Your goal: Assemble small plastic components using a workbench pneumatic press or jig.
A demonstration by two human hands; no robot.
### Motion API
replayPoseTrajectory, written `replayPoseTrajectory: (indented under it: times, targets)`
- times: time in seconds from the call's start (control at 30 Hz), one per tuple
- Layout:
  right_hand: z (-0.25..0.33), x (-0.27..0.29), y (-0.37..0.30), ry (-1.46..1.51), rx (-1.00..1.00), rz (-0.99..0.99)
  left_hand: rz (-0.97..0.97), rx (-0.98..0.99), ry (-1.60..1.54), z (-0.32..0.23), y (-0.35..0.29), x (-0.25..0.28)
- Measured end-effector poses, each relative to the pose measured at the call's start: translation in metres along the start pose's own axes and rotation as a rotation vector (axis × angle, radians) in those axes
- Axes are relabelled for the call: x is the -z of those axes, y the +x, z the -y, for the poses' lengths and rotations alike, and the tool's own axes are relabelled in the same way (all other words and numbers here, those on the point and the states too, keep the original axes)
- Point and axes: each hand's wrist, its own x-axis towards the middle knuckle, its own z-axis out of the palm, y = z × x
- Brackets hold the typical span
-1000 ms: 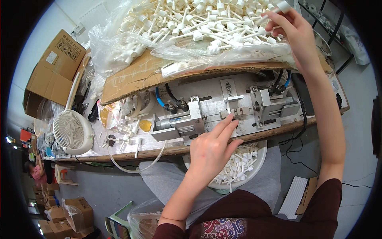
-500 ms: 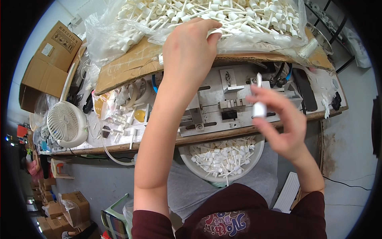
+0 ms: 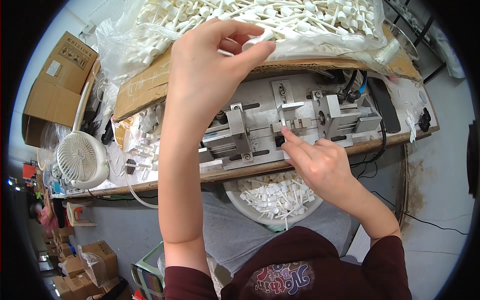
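Observation:
My left hand is over the near edge of a clear plastic bag heaped with white plastic pieces, each a thin stem with a round cap. Its fingers curl toward the thumb around one white capped piece. At the metal fixture on the bench, my right hand holds another white stemmed piece, its stem upright by the small centre block. The fingers hide most of that piece.
A bowl of similar white pieces rests at my lap below the bench edge. Cardboard lies under the bag. A white fan stands left; a dark phone and black cables are right.
My right hand has moved left and down to the fixture with its white piece. My left hand has shifted slightly left, its fingers now around a white piece.

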Motion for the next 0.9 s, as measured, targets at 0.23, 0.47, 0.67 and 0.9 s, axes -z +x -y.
replayPoseTrajectory:
  times: [0.23, 0.47, 0.67, 0.9]
  targets:
    - [0.003, 0.009, 0.008, -0.047, -0.009, 0.093, -0.003, -0.036, -0.249, -0.007, -0.045, 0.006]
    - [-0.03, 0.071, 0.08, 0.042, -0.015, -0.323, -0.028, -0.154, 0.053, -0.012, -0.105, 0.004]
    - [-0.068, 0.087, 0.189, -0.227, -0.147, 0.09, -0.016, -0.165, 0.173, -0.006, -0.139, -0.033]
    - [-0.101, 0.03, 0.225, -0.318, -0.314, 0.432, 0.008, -0.189, 0.323, 0.005, -0.153, -0.068]
